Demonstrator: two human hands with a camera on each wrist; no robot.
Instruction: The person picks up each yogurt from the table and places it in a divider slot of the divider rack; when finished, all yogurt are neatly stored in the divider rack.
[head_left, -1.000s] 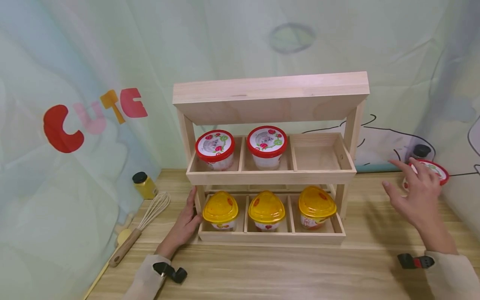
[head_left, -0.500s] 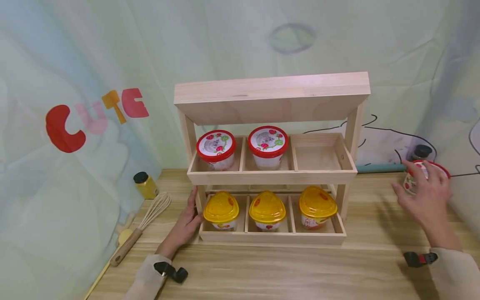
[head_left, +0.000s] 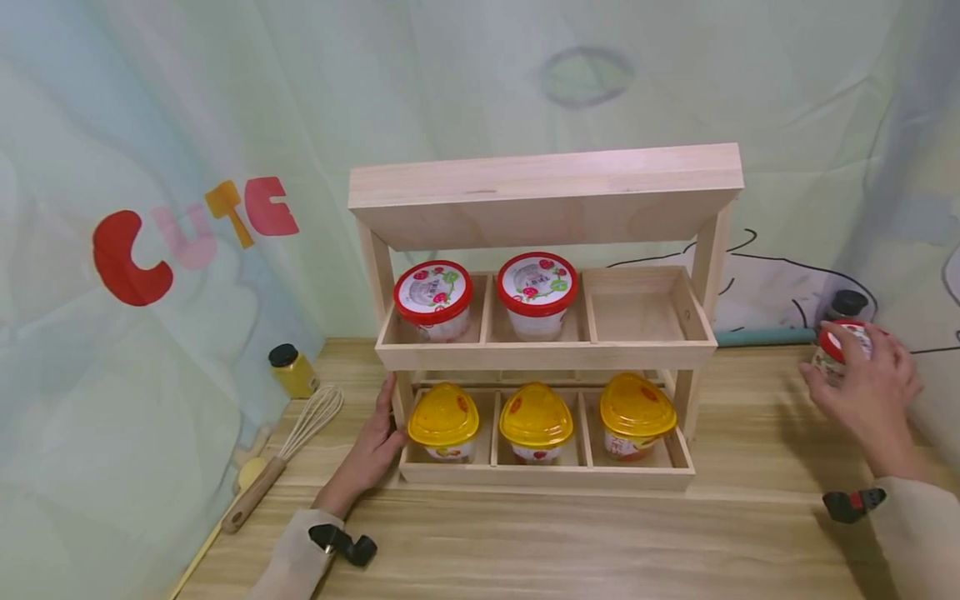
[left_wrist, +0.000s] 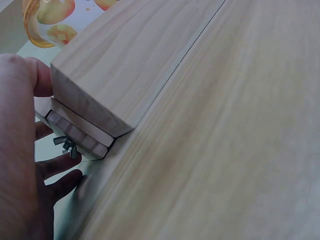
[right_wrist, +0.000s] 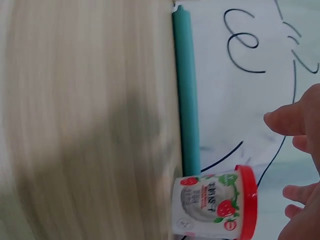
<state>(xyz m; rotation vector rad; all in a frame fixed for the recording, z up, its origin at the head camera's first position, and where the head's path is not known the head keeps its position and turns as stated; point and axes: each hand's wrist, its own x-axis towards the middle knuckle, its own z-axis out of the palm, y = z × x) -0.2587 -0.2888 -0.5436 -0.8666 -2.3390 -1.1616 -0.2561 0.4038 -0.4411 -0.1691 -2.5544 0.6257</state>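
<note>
A two-tier wooden display rack [head_left: 547,358] stands mid-table in the head view. My left hand [head_left: 364,454] holds its lower left side, thumb in front and fingers round the side by a wing nut [left_wrist: 66,145]. At the far right my right hand [head_left: 870,387] reaches over a red-lidded cup [right_wrist: 212,205] with strawberry print, fingers spread and partly hiding it; in the right wrist view the fingers are apart from it. Two similar red-lidded cups [head_left: 432,292] fill the upper left and middle compartments; the upper right one is bare. Below sit three yellow-lidded cups [head_left: 536,414].
Left of the rack lie a whisk [head_left: 258,492] and a yellow jar [head_left: 296,375] with a black lid. A black-capped container [head_left: 847,302] is behind the right hand. A teal rod [head_left: 765,336] runs along the table's back edge, against a printed curtain [head_left: 480,75].
My right hand has moved right, in over the red-lidded cup at the far right, its fingers coming down around the lid. The left hand keeps its hold on the rack.
</note>
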